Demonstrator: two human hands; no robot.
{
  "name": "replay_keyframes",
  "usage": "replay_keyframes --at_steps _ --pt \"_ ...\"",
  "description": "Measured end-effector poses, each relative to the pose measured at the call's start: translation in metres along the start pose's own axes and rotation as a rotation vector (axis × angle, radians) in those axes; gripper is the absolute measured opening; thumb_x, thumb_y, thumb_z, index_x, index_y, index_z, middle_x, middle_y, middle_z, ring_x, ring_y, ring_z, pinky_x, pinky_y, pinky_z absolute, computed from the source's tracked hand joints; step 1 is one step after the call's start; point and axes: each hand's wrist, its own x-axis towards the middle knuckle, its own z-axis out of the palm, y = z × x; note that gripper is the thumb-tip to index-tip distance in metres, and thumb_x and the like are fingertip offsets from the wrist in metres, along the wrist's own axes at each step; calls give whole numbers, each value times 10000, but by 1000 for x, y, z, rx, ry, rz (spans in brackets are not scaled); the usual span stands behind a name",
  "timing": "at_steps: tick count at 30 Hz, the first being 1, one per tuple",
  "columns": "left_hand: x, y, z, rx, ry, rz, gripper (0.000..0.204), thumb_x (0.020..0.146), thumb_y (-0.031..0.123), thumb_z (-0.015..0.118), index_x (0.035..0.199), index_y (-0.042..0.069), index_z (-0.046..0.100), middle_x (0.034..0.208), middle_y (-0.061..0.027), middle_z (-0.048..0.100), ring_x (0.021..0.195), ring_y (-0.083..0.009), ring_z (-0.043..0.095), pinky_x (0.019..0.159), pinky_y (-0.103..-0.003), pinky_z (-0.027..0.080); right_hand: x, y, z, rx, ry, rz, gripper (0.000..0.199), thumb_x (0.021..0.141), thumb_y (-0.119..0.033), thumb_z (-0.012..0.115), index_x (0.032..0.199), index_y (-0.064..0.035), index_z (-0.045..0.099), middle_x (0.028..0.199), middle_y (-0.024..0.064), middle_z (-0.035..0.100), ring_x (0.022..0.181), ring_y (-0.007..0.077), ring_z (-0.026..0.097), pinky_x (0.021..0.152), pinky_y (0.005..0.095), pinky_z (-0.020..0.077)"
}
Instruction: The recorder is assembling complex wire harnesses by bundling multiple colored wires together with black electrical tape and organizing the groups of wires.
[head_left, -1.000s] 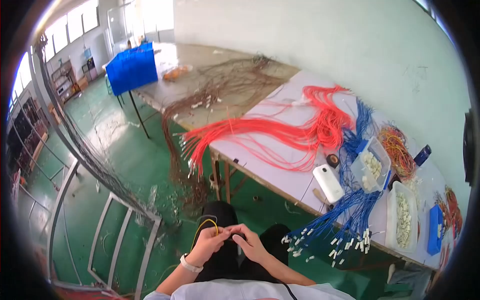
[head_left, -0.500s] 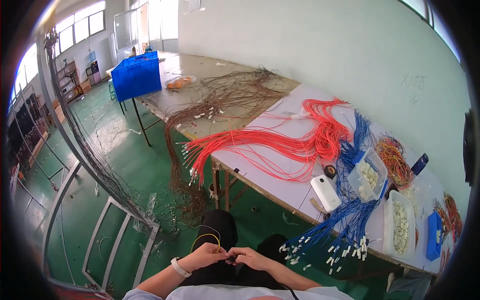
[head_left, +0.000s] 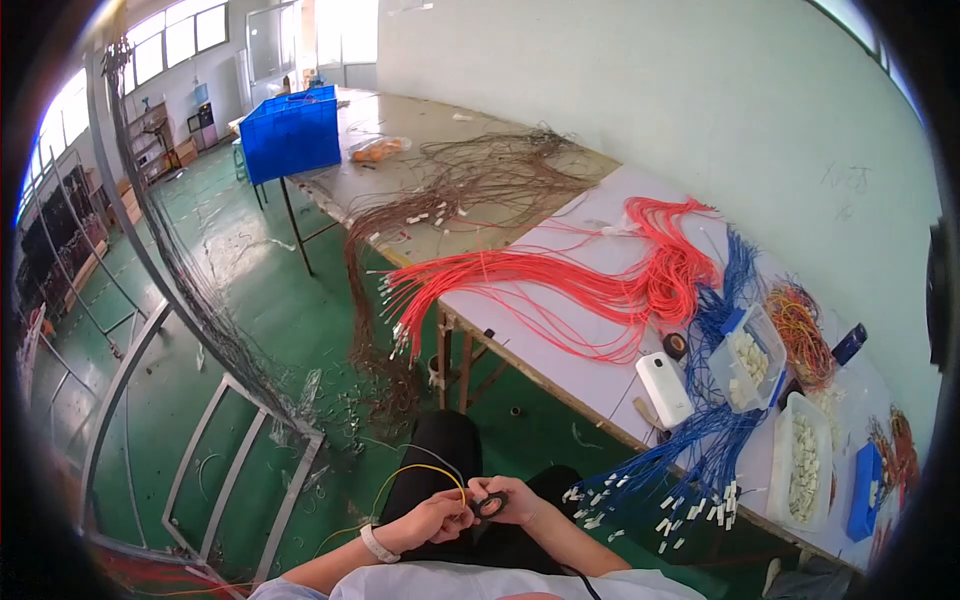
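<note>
My two hands meet over my lap at the bottom of the view. My left hand (head_left: 432, 518), with a white wristband, pinches a thin yellow wire (head_left: 415, 474) that loops up over my dark trousers. My right hand (head_left: 515, 500) holds a small black roll of tape (head_left: 489, 505) against that wire. Both hands touch each other at the fingertips.
A long table (head_left: 600, 390) runs along my right, with bundles of red wires (head_left: 560, 285), blue wires (head_left: 690, 450) and brown wires (head_left: 450, 195). On it are white bins of connectors (head_left: 800, 470), a white device (head_left: 665, 388) and a blue crate (head_left: 290, 132). A metal rack (head_left: 190, 300) stands at left on green floor.
The view has tilted up, so my hands sit lower in the picture. They stay together on the yellow wire, and the black tape roll now shows in my right hand.
</note>
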Motion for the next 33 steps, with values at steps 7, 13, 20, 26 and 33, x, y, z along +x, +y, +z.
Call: replay_keyframes --at_steps 7,13,20,26,33 --pt "1 -13 -15 -55 39 61 178 902 206 479 908 75 599 544 49 424 409 -60 323 385 -240 200 10 -23 40 -7 287 -87 181 681 -208 548 715 -37 498 933 197 582 827 314 577 748 428 482" --pt "10 35 -28 -196 152 317 192 961 224 435 842 90 506 590 73 335 459 -46 273 419 -216 179 45 -80 49 -464 489 -240 219 853 -204 499 921 -7 568 1066 164 655 861 185 643 726 332 507" --pt "-28 25 -30 -360 65 243 234 999 258 433 867 84 519 605 93 245 462 -12 207 389 -196 127 77 -16 40 -684 517 36 177 870 -114 515 983 5 580 990 92 665 824 102 606 727 225 473" --pt "-72 -5 -30 -571 -161 301 229 976 219 463 831 44 494 585 77 250 441 -24 180 379 -207 143 95 -4 94 -820 218 -187 140 826 -95 561 900 22 578 1065 157 603 945 189 597 831 297 487" --pt "-97 -15 -39 -579 -238 261 309 1001 256 448 868 13 585 565 90 212 458 -30 180 420 -224 144 94 7 128 -751 238 -198 149 788 31 559 924 9 617 1088 67 566 762 16 482 641 165 393"
